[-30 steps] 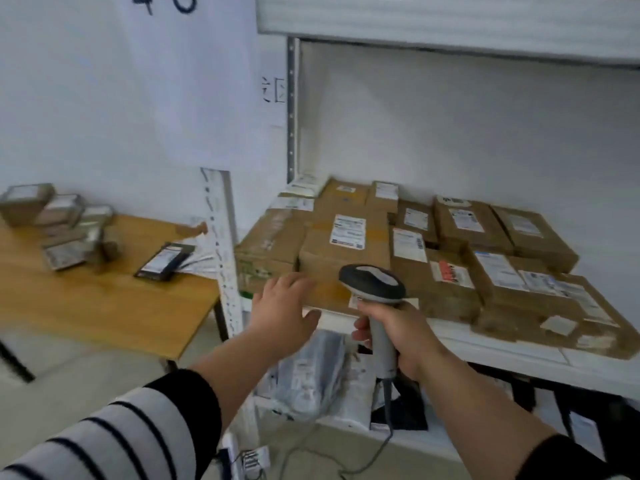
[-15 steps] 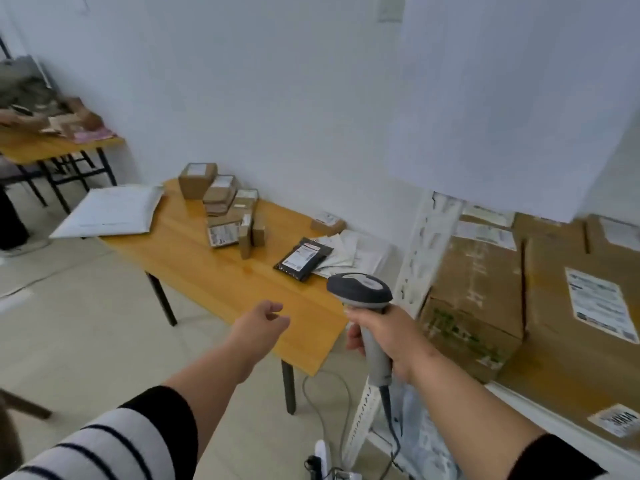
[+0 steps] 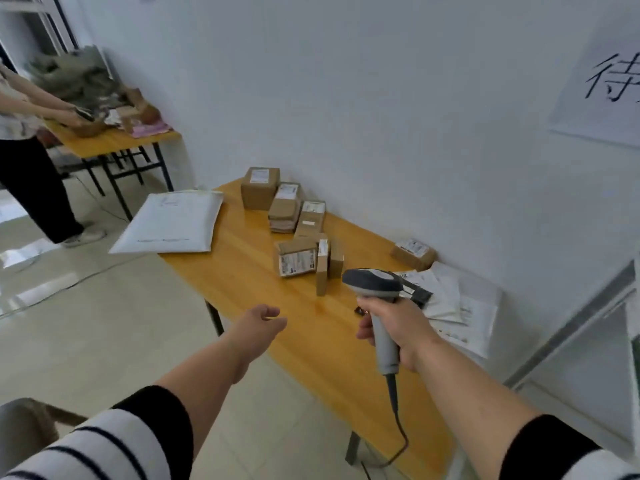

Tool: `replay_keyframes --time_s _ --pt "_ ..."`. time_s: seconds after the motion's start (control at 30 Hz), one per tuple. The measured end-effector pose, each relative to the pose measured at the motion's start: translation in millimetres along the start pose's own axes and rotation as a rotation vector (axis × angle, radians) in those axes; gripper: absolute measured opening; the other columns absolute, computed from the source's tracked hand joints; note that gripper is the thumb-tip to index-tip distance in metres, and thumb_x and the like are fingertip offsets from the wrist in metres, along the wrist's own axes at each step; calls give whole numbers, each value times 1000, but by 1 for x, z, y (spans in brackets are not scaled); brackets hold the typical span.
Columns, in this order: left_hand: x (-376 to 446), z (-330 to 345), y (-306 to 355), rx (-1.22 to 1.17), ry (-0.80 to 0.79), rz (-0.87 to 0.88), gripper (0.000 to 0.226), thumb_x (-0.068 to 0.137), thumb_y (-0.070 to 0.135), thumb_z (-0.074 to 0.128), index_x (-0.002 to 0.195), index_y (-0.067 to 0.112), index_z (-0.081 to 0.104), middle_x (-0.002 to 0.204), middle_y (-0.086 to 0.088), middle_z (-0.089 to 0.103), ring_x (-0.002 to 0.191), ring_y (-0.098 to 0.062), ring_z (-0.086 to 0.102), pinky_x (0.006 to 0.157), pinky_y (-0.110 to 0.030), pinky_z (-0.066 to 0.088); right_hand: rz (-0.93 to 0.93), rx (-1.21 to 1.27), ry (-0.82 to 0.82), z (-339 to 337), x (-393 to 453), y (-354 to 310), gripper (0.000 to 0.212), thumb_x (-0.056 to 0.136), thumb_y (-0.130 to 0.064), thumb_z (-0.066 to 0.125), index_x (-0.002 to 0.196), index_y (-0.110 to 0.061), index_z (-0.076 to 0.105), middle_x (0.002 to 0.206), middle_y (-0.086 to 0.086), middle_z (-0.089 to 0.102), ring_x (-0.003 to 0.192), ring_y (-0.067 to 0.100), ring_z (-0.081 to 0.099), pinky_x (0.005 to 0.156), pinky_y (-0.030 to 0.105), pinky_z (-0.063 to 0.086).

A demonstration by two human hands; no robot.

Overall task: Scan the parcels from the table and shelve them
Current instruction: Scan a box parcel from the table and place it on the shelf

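Partly hidden: black parcel (image 3: 417,293) behind scanner (image 3: 375,284) gripped by right hand (image 3: 398,322); left hand (image 3: 258,325) loose, empty.

The view has swung from the shelf to the orange wooden surface (image 3: 242,271); the empty left hand (image 3: 258,325) now reaches over its edge.

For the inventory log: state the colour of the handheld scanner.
Grey: scanner has a dark grey head and lighter grey handle, seen in the head view.
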State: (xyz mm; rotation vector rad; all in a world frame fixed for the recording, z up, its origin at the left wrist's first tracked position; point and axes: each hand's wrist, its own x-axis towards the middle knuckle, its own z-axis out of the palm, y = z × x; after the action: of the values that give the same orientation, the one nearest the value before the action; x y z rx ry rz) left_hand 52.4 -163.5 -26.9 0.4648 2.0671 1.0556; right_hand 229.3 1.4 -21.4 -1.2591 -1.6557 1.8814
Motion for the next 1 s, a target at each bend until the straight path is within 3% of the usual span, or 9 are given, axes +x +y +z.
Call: replay_keyframes --time_s 0.23,0.33,0.57,0.73,0.87,1.0 --pt "104 -76 17 68 -63 -12 40 96 34 60 132 19 54 127 -9 58 115 -26 56 102 -42 46 68 45 106 76 72 -17 27 86 -30 76 98 -7 70 64 4 71 62 19 73 57 30 53" --pt "137 -83 32 55 -93 -2 35 96 33 60 128 19 56 117 -5 62 98 -16 60 85 -34 48 102 38 164 87 94 -20 25 87 -32 75 96 -9 70 63 3 71 60 17 72 58 30 52" --pt "211 -71 49 93 -190 -38 31 96 38 58 122 22 57 113 -5 63 102 -19 61 84 -35 50 160 62 239 83 173 -30 25 84 -31 78 94 -11 68 80 9 64 72 22 64 61 33 53" --pt "264 -59 58 106 -213 -105 32 96 37 59 123 19 57 114 -8 63 103 -23 59 77 -31 47 307 27 111 89 231 -26 30 82 -32 78 102 -17 62 92 10 60 81 26 59 67 35 51" --pt "294 -46 59 89 -213 -128 23 96 37 59 113 22 59 110 -3 64 101 -19 60 75 -29 48 406 -64 0 101 265 -14 48 78 -35 82 117 -19 60 105 8 65 96 25 61 78 37 50" --pt "308 -35 54 99 -241 -168 19 97 34 58 112 23 59 111 -5 64 95 -19 58 76 -29 47 402 -169 -42 110 285 -6 56 75 -32 82 126 -20 61 107 1 65 98 20 60 70 31 47"
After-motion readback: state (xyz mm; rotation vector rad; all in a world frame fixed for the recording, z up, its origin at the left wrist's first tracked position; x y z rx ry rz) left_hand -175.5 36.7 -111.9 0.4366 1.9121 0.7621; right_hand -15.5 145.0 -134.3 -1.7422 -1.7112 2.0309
